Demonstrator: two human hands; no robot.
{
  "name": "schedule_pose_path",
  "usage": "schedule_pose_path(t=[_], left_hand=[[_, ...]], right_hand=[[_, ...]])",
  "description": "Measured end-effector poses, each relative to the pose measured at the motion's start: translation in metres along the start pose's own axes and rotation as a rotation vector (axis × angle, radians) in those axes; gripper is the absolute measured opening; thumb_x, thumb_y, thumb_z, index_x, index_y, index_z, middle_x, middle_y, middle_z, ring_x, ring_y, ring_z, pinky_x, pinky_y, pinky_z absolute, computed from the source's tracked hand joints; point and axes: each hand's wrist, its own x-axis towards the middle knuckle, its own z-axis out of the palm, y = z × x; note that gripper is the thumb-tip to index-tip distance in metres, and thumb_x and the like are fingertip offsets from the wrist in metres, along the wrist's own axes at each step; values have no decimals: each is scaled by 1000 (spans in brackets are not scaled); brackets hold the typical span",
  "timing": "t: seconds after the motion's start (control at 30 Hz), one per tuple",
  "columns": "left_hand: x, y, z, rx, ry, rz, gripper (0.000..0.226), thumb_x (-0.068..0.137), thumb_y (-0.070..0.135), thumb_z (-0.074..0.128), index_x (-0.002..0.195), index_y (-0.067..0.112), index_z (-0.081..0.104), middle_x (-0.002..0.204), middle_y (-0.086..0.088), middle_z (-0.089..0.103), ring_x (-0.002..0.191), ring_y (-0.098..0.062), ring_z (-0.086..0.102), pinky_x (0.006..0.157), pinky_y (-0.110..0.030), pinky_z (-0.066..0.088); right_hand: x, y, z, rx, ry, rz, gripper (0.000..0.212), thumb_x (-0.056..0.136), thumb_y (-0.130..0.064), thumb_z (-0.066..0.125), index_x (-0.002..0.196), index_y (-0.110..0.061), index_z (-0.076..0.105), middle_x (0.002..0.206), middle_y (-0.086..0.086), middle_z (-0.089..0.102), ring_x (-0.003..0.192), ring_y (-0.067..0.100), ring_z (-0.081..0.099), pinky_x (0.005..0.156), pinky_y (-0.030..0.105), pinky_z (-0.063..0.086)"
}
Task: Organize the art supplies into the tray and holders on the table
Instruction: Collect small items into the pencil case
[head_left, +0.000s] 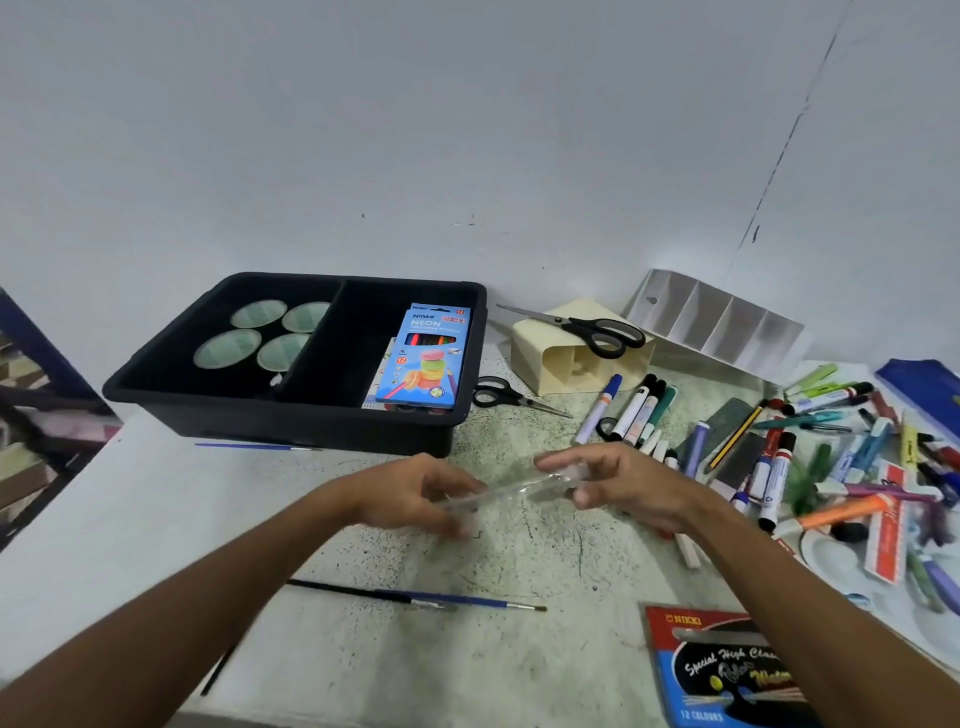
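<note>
I hold a clear plastic sleeve (511, 488) between both hands, just in front of the black tray (291, 410); the left hand (415, 493) pinches its near-left end, the right hand (618, 486) pinches the opposite end; the hands are apart, each clamped on the sleeve; motion blur hides the exact finger positions.

Handling, as I judge it: the sleeve is light, thin, flexible and probably slippery; it will sag or twist if held at one end only; grip both ends, or the middle if stiff contents lie inside; I cannot tell what it contains.

Clearances: the tray's right compartment holds a pencil box (426, 356) against its right wall, with open room left of that box; the left compartment holds four round cups (260, 332); scissors (506, 397) lie just right of the tray; a paintbrush (415, 600) lies on the worktop (156, 519), well in front of the tray; markers (634, 410) crowd the far right.
</note>
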Motion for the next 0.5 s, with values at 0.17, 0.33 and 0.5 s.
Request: schedule_pose_path(t=[0.17, 0.33, 0.5], left_hand=[[-3, 3, -7, -414, -43, -97, 56, 84, 53, 58, 133, 26, 53, 119, -8, 68, 107, -26, 66, 87, -35, 54], [-12, -13, 3, 100, 423, 106, 85, 65, 78, 65, 136, 34, 48, 128, 15, 59, 112, 3, 56, 91, -24, 50], [-11, -35, 22, 594, 389, 148, 112, 62, 88, 55, 151, 26, 29, 155, 10, 29, 137, -5, 27, 111, -29, 33]], right_hand=[[0, 3, 3, 121, 111, 122, 43, 82, -46, 66, 105, -10, 73, 110, 19, 70, 102, 40, 66, 88, 49, 55], [0, 7, 3, 171, 176, 393, 61, 84, -56, 61, 116, -4, 58, 104, 28, 69, 93, 45, 68, 71, 42, 60], [4, 12, 9, 179, 206, 466, 63, 87, -59, 53, 111, -1, 59, 100, 27, 70, 90, 43, 70, 64, 38, 59]])
